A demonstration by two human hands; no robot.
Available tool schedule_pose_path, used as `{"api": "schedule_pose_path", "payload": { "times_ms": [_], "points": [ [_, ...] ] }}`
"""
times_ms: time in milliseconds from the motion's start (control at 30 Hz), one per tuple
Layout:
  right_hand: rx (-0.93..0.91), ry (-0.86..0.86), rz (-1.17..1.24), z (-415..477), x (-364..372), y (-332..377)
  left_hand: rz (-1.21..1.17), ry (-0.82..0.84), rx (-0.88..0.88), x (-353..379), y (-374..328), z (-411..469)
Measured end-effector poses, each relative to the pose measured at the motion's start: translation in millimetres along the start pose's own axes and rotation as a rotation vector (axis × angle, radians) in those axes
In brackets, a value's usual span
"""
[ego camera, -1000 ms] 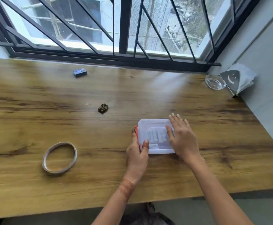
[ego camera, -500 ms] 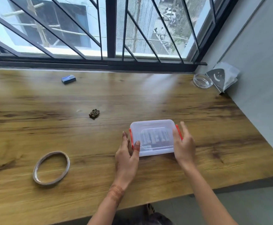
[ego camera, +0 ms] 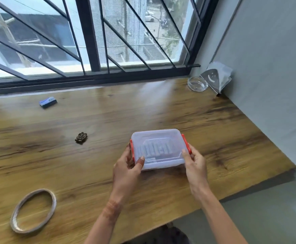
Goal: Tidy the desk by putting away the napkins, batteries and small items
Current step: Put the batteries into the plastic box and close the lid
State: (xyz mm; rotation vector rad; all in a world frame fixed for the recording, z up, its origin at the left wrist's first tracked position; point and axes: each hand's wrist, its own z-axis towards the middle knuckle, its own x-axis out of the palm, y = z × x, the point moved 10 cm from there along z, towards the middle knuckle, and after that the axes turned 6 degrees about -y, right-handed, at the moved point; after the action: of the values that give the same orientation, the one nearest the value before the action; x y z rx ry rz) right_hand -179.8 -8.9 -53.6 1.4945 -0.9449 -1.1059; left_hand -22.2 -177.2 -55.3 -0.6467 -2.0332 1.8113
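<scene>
A clear plastic box (ego camera: 158,148) with red side clips and its lid on sits at the middle of the wooden desk (ego camera: 161,106); several batteries show through the lid. My left hand (ego camera: 128,170) grips its left end, thumb on the lid. My right hand (ego camera: 194,163) grips its right end at the red clip. A metal napkin holder (ego camera: 212,80) with white napkins (ego camera: 223,74) stands in the far right corner against the wall.
A glass ashtray (ego camera: 197,84) sits beside the napkin holder. A small brown ornament (ego camera: 81,137) lies left of the box, a blue eraser-like block (ego camera: 48,102) farther back, and an oval band (ego camera: 33,215) near the front left edge. Window bars run along the back.
My right hand has moved off the top of the lid to the box's right end. Both hands now hold the box by its ends. The view has tilted and shifted left.
</scene>
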Motion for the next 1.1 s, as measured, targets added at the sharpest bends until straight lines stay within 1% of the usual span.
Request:
{"api": "schedule_pose_path", "payload": {
  "times_ms": [233,367,533,700,867,1000,1100],
  "points": [
    [0.018,-0.088,0.151,42.4,-52.7,16.0,0.037,0.161,0.078,80.5,-42.1,41.3],
    [0.035,-0.135,0.185,75.7,-95.6,19.8,0.018,0.311,0.084,149.8,-62.2,65.3],
    [0.030,-0.194,0.251,122.5,-150.1,29.9,0.083,0.470,0.055,247.8,-80.9,97.9],
    [0.035,-0.228,0.288,170.9,-178.8,24.6,0.186,0.625,0.068,342.0,-94.3,129.1],
    [0.091,-0.291,0.350,203.9,-187.4,7.1,0.274,0.619,0.099,400.6,-91.2,163.8],
    [0.150,-0.299,0.377,217.4,-183.1,-7.9,0.343,0.629,0.102,434.0,-86.5,180.6],
    [0.187,-0.345,0.418,226.9,-182.4,-17.3,0.380,0.628,0.101,452.3,-80.3,193.1]
  ]
}}
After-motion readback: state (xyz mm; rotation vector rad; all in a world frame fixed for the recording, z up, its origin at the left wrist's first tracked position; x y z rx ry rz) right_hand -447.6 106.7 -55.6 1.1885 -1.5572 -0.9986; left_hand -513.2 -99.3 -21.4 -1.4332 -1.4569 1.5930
